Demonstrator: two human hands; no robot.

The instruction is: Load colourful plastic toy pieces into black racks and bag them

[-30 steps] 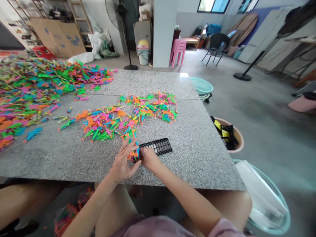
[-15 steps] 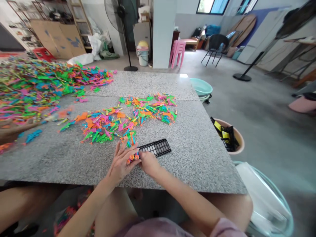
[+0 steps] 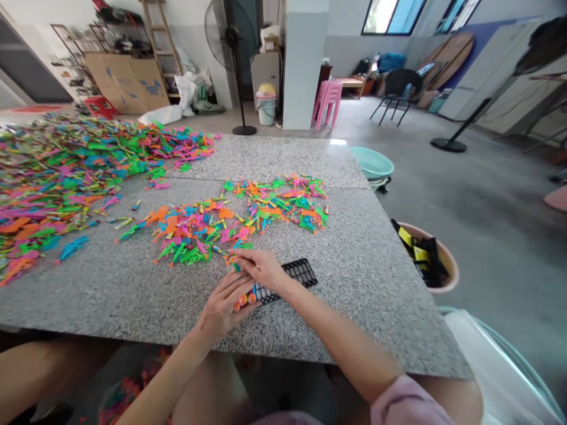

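Note:
A black plastic grid tray [image 3: 301, 273] lies at a slant near the table's front edge. My left hand [image 3: 224, 304] is curled round its left end, pressing on several small plastic toys with round orange ends [image 3: 243, 300] grouped there. Crossing above the left fingers, my right hand [image 3: 261, 268] reaches left; its fingertips are pinched at a small plastic toy [image 3: 229, 258] at the near edge of the loose pile. The left fingertips are partly covered by the right hand. Just beyond lies a spread of bright plastic toys [image 3: 190, 230] in green, orange, pink and blue.
A far larger heap of toys [image 3: 88, 159] covers the table's left side. Right of the speckled stone table [image 3: 354, 283] stand a turquoise basin [image 3: 372, 162], a pink tub with black trays [image 3: 449, 274] and a bin with clear plastic [image 3: 491, 354]. A standing fan [image 3: 233, 36] is behind.
My right hand has left the tray's near side and moved up and left, over my left hand to the pile's edge. The co-worker's hand at the left is gone from view.

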